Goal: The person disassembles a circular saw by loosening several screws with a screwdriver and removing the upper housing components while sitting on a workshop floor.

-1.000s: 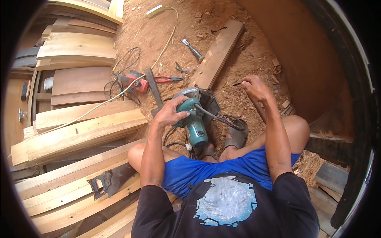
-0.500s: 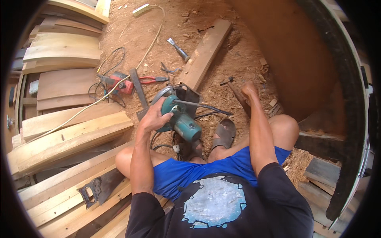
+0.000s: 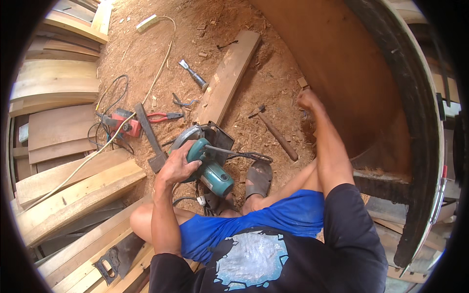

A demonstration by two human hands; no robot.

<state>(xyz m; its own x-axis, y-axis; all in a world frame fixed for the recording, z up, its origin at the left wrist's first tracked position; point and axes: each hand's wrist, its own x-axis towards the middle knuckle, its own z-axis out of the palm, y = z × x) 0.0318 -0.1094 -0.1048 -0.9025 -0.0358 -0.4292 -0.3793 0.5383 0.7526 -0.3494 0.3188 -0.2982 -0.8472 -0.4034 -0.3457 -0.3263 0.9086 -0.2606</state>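
Observation:
My left hand (image 3: 180,163) is wrapped around the handle of a teal circular saw (image 3: 215,177), its round blade guard tilted up between my legs. Over on the right, my right hand (image 3: 309,99) has its fingers curled closed against a small wood block (image 3: 303,82); the fingertips are partly hidden. Below that hand a wooden-handled hammer (image 3: 277,135) lies on the sawdust. A long plank (image 3: 232,73) stretches away beyond the saw.
To the left lie red-handled pliers (image 3: 163,116), a metal bar-shaped tool (image 3: 149,132), a red power tool (image 3: 128,125) and a pale cord (image 3: 159,78). Farther off is a chisel (image 3: 194,74). Stacked boards (image 3: 83,188) carry a handsaw (image 3: 110,266). A large curved brown panel (image 3: 361,73) stands right.
My right hand has moved away from me to the small wood block, uncovering the hammer's handle. My left hand still holds the circular saw. The view has shifted rightward.

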